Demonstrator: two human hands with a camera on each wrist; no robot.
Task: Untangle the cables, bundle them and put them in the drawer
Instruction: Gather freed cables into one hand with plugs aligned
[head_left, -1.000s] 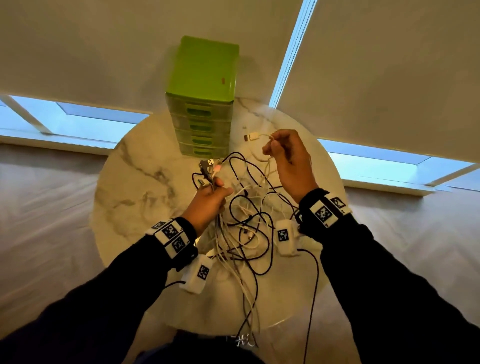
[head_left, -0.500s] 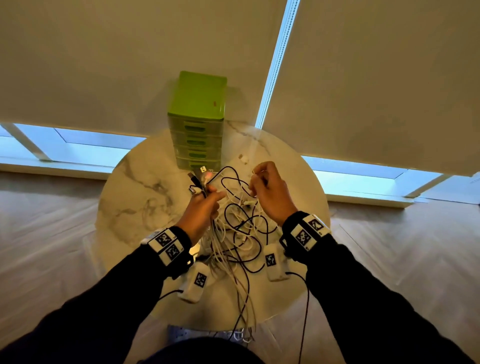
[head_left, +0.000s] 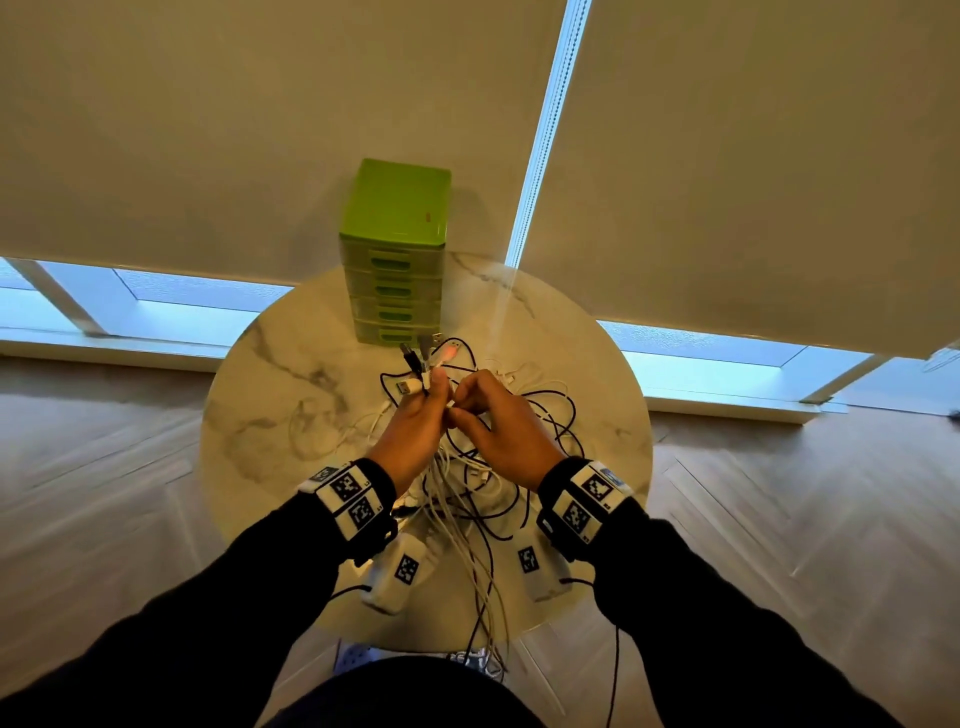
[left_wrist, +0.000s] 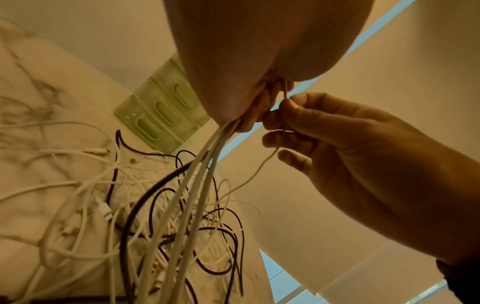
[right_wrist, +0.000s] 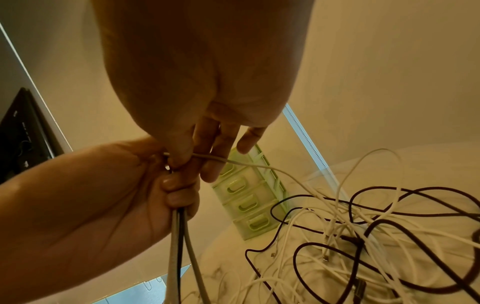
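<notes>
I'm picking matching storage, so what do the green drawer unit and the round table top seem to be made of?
The drawer unit looks like glossy moulded plastic: opaque green shell, translucent drawer fronts. The table top looks like polished marble or a marble-look surface: pale with grey veining and a soft sheen; which one cannot be told.

Home-like room: round marble table (head_left: 291, 415), herringbone wood floor (head_left: 104, 493), roller blinds (head_left: 260, 130).
</notes>
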